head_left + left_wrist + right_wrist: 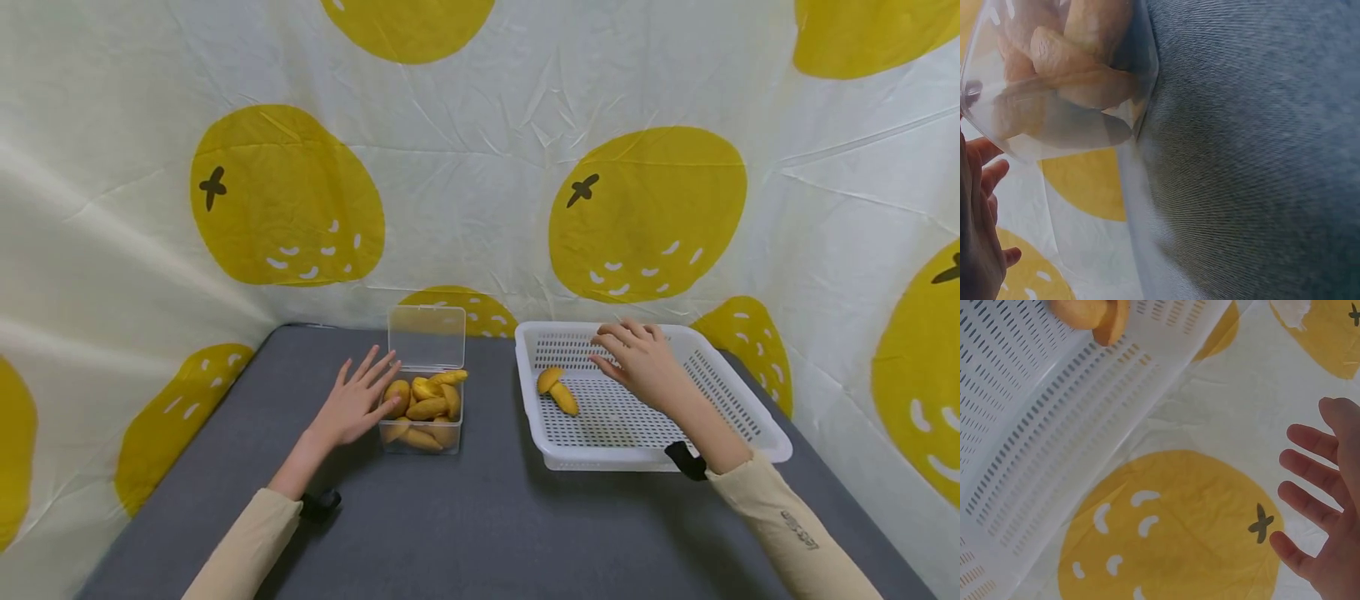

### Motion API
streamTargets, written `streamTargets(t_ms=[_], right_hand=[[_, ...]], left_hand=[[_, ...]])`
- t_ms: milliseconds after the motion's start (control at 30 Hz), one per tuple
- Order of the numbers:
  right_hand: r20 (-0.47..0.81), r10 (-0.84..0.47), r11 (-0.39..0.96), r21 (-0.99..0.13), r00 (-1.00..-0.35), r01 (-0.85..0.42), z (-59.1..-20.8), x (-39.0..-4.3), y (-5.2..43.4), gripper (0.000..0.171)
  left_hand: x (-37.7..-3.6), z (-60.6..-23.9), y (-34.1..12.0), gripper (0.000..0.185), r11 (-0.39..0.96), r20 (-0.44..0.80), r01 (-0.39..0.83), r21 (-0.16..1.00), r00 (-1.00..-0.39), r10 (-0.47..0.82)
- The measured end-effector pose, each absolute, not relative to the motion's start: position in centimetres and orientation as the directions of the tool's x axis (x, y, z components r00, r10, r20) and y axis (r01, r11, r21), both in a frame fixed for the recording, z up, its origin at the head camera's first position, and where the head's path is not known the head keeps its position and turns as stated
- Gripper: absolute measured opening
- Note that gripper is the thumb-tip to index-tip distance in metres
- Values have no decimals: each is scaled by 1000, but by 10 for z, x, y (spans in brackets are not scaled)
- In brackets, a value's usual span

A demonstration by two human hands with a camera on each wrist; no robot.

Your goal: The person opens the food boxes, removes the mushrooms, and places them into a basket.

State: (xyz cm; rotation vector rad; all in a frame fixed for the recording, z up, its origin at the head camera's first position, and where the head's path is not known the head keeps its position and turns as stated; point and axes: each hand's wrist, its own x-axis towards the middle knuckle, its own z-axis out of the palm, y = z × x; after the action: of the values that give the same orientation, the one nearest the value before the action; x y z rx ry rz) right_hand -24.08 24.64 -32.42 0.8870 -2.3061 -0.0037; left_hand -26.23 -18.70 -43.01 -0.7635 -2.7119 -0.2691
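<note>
clear box (422, 417) full w/ buns (427, 407), basket (738, 412) w/ two

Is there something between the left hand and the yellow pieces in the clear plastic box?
Nothing visible blocks the way. The left hand rests beside the clear plastic box, whose lid stands open, so the yellow pieces are reachable from above.

Dark grey table top (480, 533), running from the near edge to the far wall. Behind and on both sides, a creased white cloth backdrop (480, 167) printed with big yellow oranges (285, 196), each with a small dark stem mark and white dashes, hanging down to table level.
</note>
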Motion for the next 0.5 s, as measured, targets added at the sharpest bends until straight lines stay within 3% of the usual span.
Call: streamTargets(t_ms=[100,200,400,500], right_hand=[[580,-595,774,226,-556,-592,-325,-234,243,35],[581,-593,773,221,-557,-594,-328,-228,237,45],[582,-606,758,214,-542,-617,-334,-219,221,29],[582,-610,748,198,-538,-634,-338,-215,212,32]], left_hand=[[-259,-432,-187,68,842,312,526,120,-825,470],[-258,-433,-186,75,847,281,517,125,-837,470],[-256,-434,-183,85,844,254,522,124,-839,482],[-255,-435,-182,85,832,265,539,133,-828,494]])
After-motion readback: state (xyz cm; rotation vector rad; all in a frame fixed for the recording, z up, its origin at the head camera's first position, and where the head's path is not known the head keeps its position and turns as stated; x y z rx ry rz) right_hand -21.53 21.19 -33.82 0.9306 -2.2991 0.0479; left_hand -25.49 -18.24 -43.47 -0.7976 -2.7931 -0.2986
